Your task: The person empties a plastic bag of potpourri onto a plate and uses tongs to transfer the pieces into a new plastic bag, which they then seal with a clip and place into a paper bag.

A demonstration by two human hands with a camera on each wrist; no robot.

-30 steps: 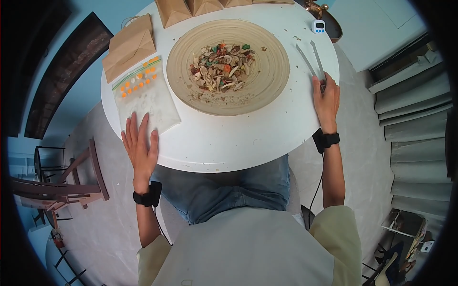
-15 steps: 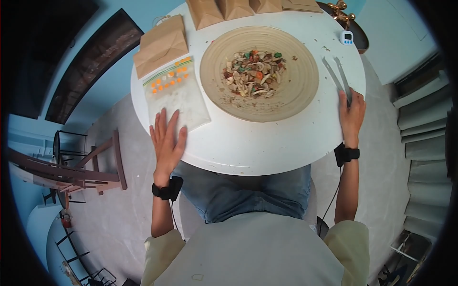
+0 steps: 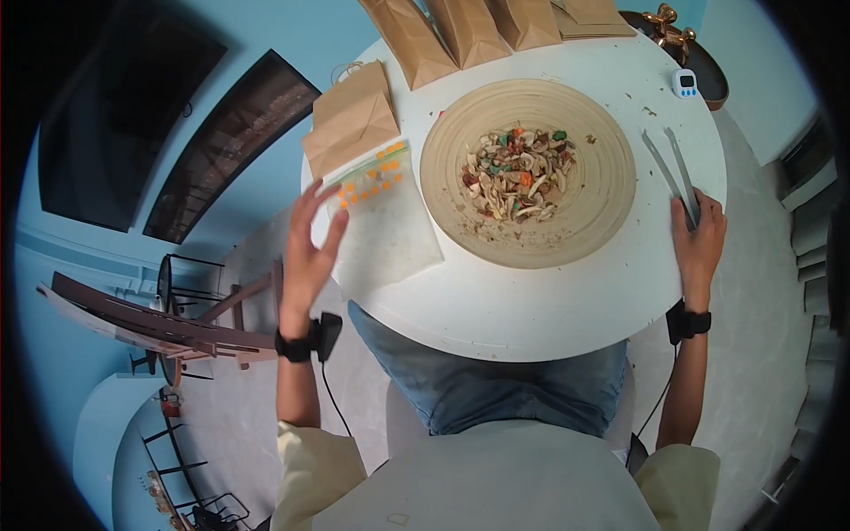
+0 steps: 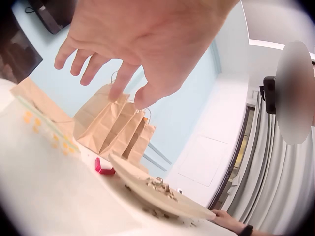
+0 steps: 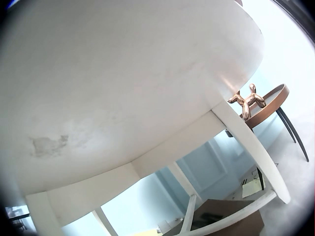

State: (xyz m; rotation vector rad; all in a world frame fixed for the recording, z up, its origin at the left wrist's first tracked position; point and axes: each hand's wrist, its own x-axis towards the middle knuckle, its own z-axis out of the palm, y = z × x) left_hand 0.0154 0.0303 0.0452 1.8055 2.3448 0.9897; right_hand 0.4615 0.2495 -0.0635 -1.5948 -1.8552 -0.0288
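Note:
My left hand [image 3: 310, 257] is raised at the left edge of the table with its fingers spread, holding nothing. In the left wrist view the same hand [image 4: 142, 44] shows its palm and loosely bent fingers. Just right of it in the head view lies a zip-top bag [image 3: 390, 239] with orange dots and a green seal. My right hand [image 3: 699, 239] grips the handle end of metal tongs [image 3: 677, 173], whose tips point away across the table. Between the hands sits a wide round wooden plate [image 3: 452, 221] bearing a heap of dried mushroom pieces [image 3: 522, 177] with red and green bits.
Several brown paper bags [image 3: 474, 44] line the back of the white table [image 3: 496, 310], one more [image 3: 354, 119] lying at back left. A white timer [image 3: 684, 83] stands at back right. A small red box [image 4: 104, 166] shows behind the plate. Crumbs dot the tabletop.
My left hand has lifted off the zip-top bag and moved left and up from it. My right hand stays on the tongs. The head view has shifted, so the table appears farther right and lower.

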